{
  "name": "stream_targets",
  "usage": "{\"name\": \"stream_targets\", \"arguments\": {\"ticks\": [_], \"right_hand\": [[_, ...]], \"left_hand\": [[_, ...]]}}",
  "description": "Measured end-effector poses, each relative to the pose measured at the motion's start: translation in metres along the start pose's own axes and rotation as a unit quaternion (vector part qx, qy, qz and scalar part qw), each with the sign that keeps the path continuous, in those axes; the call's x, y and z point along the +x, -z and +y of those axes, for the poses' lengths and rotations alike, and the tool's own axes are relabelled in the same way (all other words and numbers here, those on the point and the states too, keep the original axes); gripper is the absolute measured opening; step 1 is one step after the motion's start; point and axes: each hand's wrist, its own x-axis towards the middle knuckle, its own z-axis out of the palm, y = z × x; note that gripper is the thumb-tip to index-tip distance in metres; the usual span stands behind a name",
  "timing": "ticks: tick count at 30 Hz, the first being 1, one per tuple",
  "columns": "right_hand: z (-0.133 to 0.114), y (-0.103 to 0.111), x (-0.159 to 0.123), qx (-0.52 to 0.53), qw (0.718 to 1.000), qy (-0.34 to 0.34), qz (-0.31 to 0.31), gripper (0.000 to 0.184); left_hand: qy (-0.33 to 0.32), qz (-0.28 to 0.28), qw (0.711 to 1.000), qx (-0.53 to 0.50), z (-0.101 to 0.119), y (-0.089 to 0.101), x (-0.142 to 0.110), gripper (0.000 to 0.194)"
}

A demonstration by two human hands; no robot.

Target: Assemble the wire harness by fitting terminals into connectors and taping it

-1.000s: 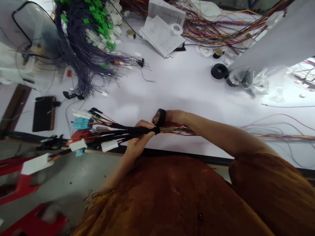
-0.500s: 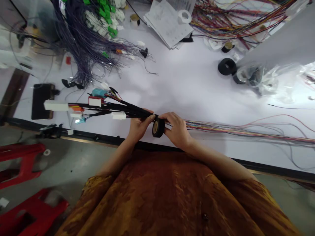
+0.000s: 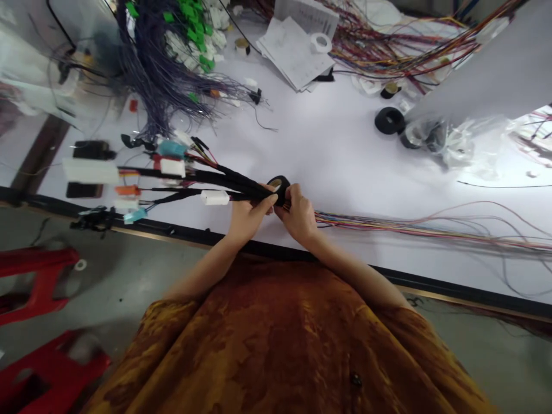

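My left hand (image 3: 248, 215) is closed round a wire harness (image 3: 207, 181) where its black-taped branches meet. The branches fan out to the left and end in white, teal, red and orange connectors (image 3: 172, 167). My right hand (image 3: 297, 214) pinches a roll of black tape (image 3: 279, 188) held against the harness right beside my left fingers. To the right of both hands the bare coloured wires (image 3: 409, 225) of the harness run across the white table (image 3: 328, 149).
Purple wires with green connectors (image 3: 172, 52) pile at the back left. Papers (image 3: 293, 49), a white tape roll (image 3: 321, 42), more black rolls (image 3: 389, 121), a plastic bag (image 3: 457, 141) and tangled coloured wires lie at the back. A dark phone (image 3: 86, 167) lies left; red stools (image 3: 38, 287) stand below.
The tape roll has gone from above the harness, down to its near side, and back up against it. The connector branches lifted and swung up to the left.
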Motion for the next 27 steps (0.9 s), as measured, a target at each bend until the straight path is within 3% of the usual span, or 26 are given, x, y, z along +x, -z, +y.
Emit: {"name": "stream_targets", "arguments": {"ticks": [3,7,10,13,16,19,24,27], "right_hand": [[0.006,0.004,0.000,0.009,1.000,0.013,-0.014,0.027],[0.000,0.039,0.011,0.066,0.984,0.145,-0.082,0.028],[-0.024,0.058,0.025,0.075,0.970,0.210,-0.093,0.022],[-0.043,0.058,0.035,0.085,0.962,0.224,-0.129,0.015],[-0.042,0.050,0.035,0.181,0.958,0.166,-0.146,0.020],[-0.024,0.046,0.029,0.296,0.940,0.090,-0.144,0.026],[0.009,0.037,0.016,0.498,0.867,-0.027,-0.006,0.028],[0.027,0.024,0.010,0.550,0.824,-0.132,0.035,0.025]], "left_hand": [[0.040,-0.016,0.997,-0.064,-0.002,-0.007,0.003,0.038],[0.074,-0.058,0.995,-0.036,-0.004,-0.007,0.005,0.036],[0.046,-0.046,0.998,-0.008,-0.006,-0.006,0.004,0.033],[0.014,-0.043,0.999,-0.011,-0.010,-0.005,0.002,0.033],[0.007,-0.043,0.999,-0.019,-0.010,-0.003,-0.003,0.034],[0.002,-0.027,0.999,-0.025,-0.010,-0.004,-0.010,0.036],[-0.065,0.041,0.996,-0.042,-0.017,-0.013,-0.020,0.025],[-0.108,0.075,0.990,-0.047,-0.030,-0.020,-0.024,0.024]]}}
